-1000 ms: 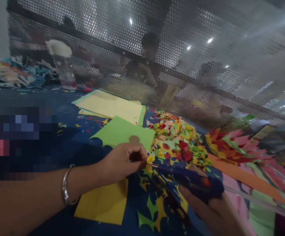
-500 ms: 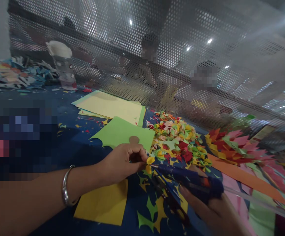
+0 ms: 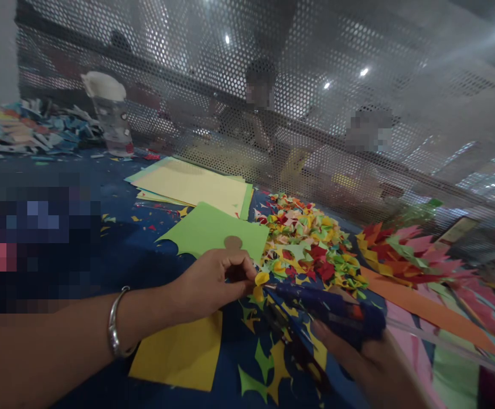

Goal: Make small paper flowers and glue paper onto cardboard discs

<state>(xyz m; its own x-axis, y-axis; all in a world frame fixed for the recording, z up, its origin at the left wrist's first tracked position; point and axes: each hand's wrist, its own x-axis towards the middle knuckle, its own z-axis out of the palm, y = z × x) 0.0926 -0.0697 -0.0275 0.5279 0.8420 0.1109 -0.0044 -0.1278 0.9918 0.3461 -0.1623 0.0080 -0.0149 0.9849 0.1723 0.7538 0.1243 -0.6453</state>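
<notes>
Perforated screen point(image 3: 179, 62) behind a dark blue tabletop point(image 3: 140, 267). Head view: the left hand point(image 3: 208, 282) pinches a small curled yellow paper piece point(image 3: 261, 278) near centre, before a heap of paper cutouts point(image 3: 311, 233); the right hand's point(image 3: 360, 358) fingers wrap a blue glue gun point(image 3: 328, 307) aimed at it, contact unclear

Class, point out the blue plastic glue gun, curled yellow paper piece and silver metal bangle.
Blue plastic glue gun point(image 3: 317, 301), head view: barrel.
Curled yellow paper piece point(image 3: 262, 278), head view: upper lobe.
Silver metal bangle point(image 3: 113, 325), head view: outer band.
</notes>
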